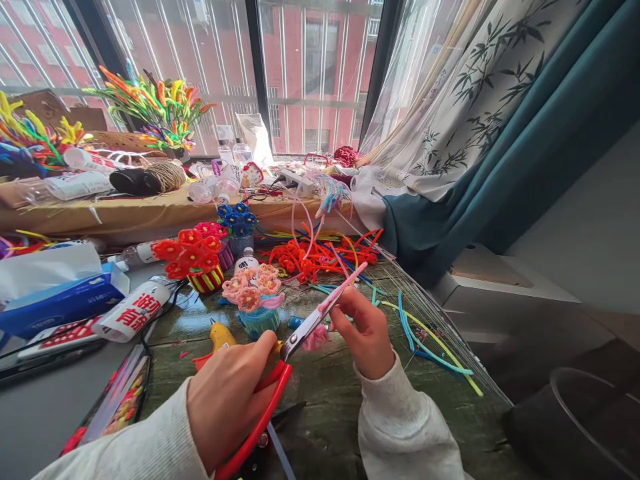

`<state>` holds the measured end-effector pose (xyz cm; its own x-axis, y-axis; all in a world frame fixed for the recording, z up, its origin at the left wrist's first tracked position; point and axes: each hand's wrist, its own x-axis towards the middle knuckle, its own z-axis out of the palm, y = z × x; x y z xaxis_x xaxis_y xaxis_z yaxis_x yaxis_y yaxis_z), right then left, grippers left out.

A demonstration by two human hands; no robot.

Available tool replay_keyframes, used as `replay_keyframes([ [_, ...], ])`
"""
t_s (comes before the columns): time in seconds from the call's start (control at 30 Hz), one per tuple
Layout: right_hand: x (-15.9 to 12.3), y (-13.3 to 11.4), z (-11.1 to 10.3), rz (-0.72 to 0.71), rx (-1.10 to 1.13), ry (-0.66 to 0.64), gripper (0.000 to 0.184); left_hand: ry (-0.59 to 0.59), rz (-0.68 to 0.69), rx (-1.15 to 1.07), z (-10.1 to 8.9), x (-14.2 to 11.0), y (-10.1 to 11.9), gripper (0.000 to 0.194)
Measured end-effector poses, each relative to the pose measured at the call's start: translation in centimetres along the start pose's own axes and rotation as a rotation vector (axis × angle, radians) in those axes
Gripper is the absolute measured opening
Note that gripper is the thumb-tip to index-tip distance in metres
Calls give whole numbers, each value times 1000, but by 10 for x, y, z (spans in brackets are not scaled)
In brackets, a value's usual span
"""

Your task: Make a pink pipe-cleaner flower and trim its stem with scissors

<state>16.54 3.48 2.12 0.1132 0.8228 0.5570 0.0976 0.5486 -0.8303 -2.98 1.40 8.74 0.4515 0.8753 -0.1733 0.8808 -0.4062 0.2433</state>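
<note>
My left hand [233, 393] is wrapped round the red-handled scissors [267, 423], whose blades point up and to the right. In a pinch, my right hand [367, 330] holds a pink pipe cleaner [350, 283] that lies along the blade tips. Whether the blades have cut it I cannot tell. Beneath the blades, a curled pink piece [316, 339] is partly hidden. Just beyond my left hand stand peach pipe-cleaner flowers [250, 290] in a teal pot [260, 321]. A yellow glue gun [220, 335] lies beside that hand, its lower part hidden.
Red flowers [190, 255] and blue flowers [237, 219] stand farther back in pots. Red pipe cleaners [310, 259] are heaped near the sill, with blue and yellow ones [430, 343] at right. A bottle [135, 308] and tissue pack [65, 300] lie left; a curtain [480, 213] hangs right.
</note>
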Motion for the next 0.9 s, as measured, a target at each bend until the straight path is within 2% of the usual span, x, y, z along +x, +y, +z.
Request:
replay_keyframes([
  [0.2, -1, 5, -1, 24, 92, 59, 10, 10, 27, -11, 2, -1, 0, 17],
  [0.43, -3, 1, 9, 6, 219, 178, 7, 36, 49, -6, 5, -1, 1, 18],
  [0.6, -3, -4, 15, 17, 256, 254, 9, 12, 57, -11, 3, -2, 4, 19],
  [0.9, -4, -4, 14, 13, 226, 248, 10, 7, 70, -26, -1, -4, 5, 18],
])
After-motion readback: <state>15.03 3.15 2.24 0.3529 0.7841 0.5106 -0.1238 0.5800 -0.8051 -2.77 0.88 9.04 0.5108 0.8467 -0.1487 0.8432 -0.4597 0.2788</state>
